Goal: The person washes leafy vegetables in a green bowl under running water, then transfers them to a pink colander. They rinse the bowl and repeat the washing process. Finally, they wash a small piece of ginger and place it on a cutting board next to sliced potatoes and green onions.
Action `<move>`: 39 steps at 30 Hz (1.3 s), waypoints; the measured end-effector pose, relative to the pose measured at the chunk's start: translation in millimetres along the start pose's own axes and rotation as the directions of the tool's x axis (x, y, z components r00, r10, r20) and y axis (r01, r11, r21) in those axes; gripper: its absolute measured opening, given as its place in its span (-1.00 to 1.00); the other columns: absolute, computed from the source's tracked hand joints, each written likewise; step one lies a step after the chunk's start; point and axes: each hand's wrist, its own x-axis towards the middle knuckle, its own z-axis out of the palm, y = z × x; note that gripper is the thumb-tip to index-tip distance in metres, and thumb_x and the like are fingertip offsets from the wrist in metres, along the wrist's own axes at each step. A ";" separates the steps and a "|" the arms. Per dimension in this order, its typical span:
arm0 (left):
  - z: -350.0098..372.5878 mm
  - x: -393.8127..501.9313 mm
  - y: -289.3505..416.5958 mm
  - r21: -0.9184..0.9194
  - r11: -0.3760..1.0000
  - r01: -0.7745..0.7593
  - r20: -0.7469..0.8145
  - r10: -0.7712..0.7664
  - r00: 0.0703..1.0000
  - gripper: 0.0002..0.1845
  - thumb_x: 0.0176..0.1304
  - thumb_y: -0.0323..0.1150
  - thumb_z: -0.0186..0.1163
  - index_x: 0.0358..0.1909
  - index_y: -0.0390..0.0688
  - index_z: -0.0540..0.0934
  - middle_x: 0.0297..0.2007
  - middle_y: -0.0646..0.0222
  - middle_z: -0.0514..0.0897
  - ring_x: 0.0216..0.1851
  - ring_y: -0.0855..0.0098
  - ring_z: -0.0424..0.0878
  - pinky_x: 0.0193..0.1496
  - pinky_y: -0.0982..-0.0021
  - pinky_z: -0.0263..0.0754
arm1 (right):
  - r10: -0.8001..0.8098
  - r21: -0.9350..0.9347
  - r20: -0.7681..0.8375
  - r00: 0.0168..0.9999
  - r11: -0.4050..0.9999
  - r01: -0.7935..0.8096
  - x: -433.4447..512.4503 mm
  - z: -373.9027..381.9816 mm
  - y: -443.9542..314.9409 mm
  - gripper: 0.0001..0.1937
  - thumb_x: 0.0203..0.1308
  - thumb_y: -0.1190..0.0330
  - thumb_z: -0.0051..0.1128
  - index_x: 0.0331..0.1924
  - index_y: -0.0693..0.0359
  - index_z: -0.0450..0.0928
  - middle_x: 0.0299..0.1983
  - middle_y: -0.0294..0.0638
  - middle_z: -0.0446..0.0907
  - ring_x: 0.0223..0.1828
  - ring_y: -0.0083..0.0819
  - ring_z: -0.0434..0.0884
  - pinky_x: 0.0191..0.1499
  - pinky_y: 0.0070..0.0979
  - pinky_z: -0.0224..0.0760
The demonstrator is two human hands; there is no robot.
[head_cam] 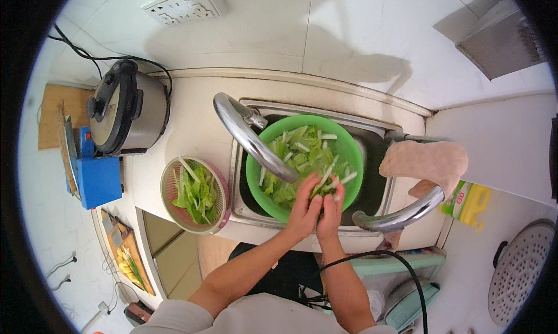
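A green plastic basin [356, 159] sits in the metal sink [235, 203], holding cut leafy greens [301, 148] in water. Over its near right part, my left hand [308, 201] and my right hand [332, 207] are cupped together around a bunch of greens with white stalks [327, 183]. The fingers of both hands curl around the bunch, partly hiding it. Left of the sink, a round colander [168, 203] holds more leafy greens [198, 196]. A curved chrome faucet [248, 138] arches over the basin, its end close to my left hand.
An electric pressure cooker [130, 111] and a blue box [100, 181] stand at the left. Right of the sink are a second chrome pipe [401, 218], a pink cloth [423, 159] and a yellow jug [473, 203]. A black cable [405, 266] crosses near my right forearm.
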 end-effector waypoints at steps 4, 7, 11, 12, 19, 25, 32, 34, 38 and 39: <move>-11.4 -11.0 22.3 -0.009 0.974 -0.225 0.029 0.225 0.974 -0.58 0.59 -0.22 -0.17 0.35 -0.18 0.33 0.41 -0.04 0.29 0.44 -0.01 0.25 0.49 0.04 0.05 | -0.380 -0.270 0.182 0.907 0.867 0.418 -20.8 7.8 -7.5 -0.48 0.48 0.02 -0.11 0.32 0.21 0.31 0.35 0.11 0.27 0.40 -0.08 0.27 0.44 -0.09 0.03; -13.1 -16.2 30.4 -0.022 0.958 -0.285 0.020 0.286 0.958 -0.54 0.63 -0.10 -0.24 0.34 -0.16 0.33 0.41 -0.07 0.29 0.43 -0.02 0.25 0.48 0.01 0.06 | -0.412 -0.245 0.225 0.883 0.853 0.461 -29.5 10.2 -3.8 -0.41 0.48 -0.10 -0.13 0.30 0.22 0.29 0.35 0.20 0.24 0.41 0.01 0.23 0.45 -0.03 -0.02; -7.9 -26.3 -8.3 -0.224 0.975 -0.013 -0.066 -0.002 0.998 -0.59 0.62 -0.23 -0.22 0.34 -0.18 0.34 0.42 0.01 0.30 0.42 0.05 0.27 0.49 0.08 0.06 | -0.376 -0.352 0.268 0.887 0.819 0.453 -28.8 11.7 -2.7 -0.50 0.47 0.09 -0.12 0.31 0.25 0.28 0.39 0.17 0.21 0.43 0.04 0.21 0.47 -0.05 -0.04; -4.9 -17.4 -10.9 -0.325 0.939 0.112 -0.077 -0.145 0.986 -0.60 0.62 -0.27 -0.21 0.34 -0.20 0.34 0.42 0.03 0.31 0.42 0.07 0.27 0.50 0.11 0.05 | -0.341 -0.374 0.272 0.900 0.824 0.425 -18.4 13.9 2.9 -0.52 0.46 0.14 -0.12 0.31 0.25 0.28 0.41 0.16 0.20 0.43 0.04 0.21 0.47 -0.06 -0.04; -1.5 -38.4 -10.1 -0.235 0.972 -0.017 -0.103 -0.008 0.995 -0.61 0.60 -0.32 -0.17 0.37 -0.20 0.30 0.44 0.07 0.28 0.45 0.11 0.22 0.52 0.18 0.01 | -0.285 -0.290 0.270 0.920 0.887 0.359 -18.9 4.3 15.4 -0.53 0.44 0.27 -0.09 0.34 0.28 0.26 0.43 0.05 0.19 0.44 -0.12 0.20 0.50 -0.23 -0.07; -10.1 -34.2 -4.3 -0.210 0.973 -0.094 -0.077 0.079 0.994 -0.61 0.60 -0.33 -0.16 0.37 -0.18 0.29 0.44 0.04 0.26 0.45 0.09 0.22 0.52 0.17 0.02 | -0.331 -0.309 0.269 0.904 0.860 0.406 -39.3 11.3 4.8 -0.51 0.43 0.25 -0.05 0.35 0.26 0.25 0.43 0.11 0.16 0.43 -0.09 0.22 0.49 -0.18 -0.06; -26.3 -39.4 16.8 -0.254 0.934 -0.252 -0.083 0.239 0.968 -0.62 0.61 -0.27 -0.17 0.35 -0.16 0.28 0.42 -0.04 0.27 0.43 0.01 0.26 0.49 0.07 0.07 | -0.373 -0.325 0.330 0.867 0.817 0.476 -52.8 35.0 -18.7 -0.43 0.41 0.08 -0.01 0.36 0.22 0.24 0.43 0.11 0.14 0.39 -0.07 0.25 0.45 -0.11 0.00; -38.4 -39.9 35.1 -0.235 0.918 -0.319 -0.093 0.306 0.948 -0.59 0.61 -0.21 -0.17 0.36 -0.15 0.27 0.41 -0.04 0.27 0.41 0.05 0.28 0.46 0.08 0.12 | -0.431 -0.291 0.352 0.831 0.793 0.535 -61.8 51.8 -31.3 -0.48 0.38 0.12 0.02 0.30 0.19 0.29 0.36 0.18 0.18 0.28 -0.06 0.33 0.35 -0.10 0.13; -93.2 -65.5 53.8 -0.227 0.941 -0.253 -0.097 0.236 0.967 -0.52 0.62 -0.09 -0.16 0.40 -0.11 0.23 0.41 0.03 0.27 0.36 0.18 0.35 0.41 0.10 0.24 | -0.483 -0.192 0.486 0.728 0.754 0.628 -84.9 96.7 -49.4 -0.52 0.31 0.22 0.11 0.25 0.16 0.31 0.26 0.17 0.28 0.25 0.04 0.35 0.32 -0.01 0.16; -106.7 -69.3 67.2 -0.224 0.943 -0.245 -0.139 0.218 0.966 -0.52 0.61 -0.09 -0.14 0.40 -0.09 0.22 0.41 0.05 0.27 0.36 0.19 0.36 0.41 0.10 0.26 | -0.529 -0.162 0.529 0.664 0.704 0.691 -89.0 117.9 -58.4 -0.52 0.26 0.31 0.16 0.24 0.15 0.32 0.24 0.15 0.32 0.23 0.08 0.36 0.30 0.01 0.18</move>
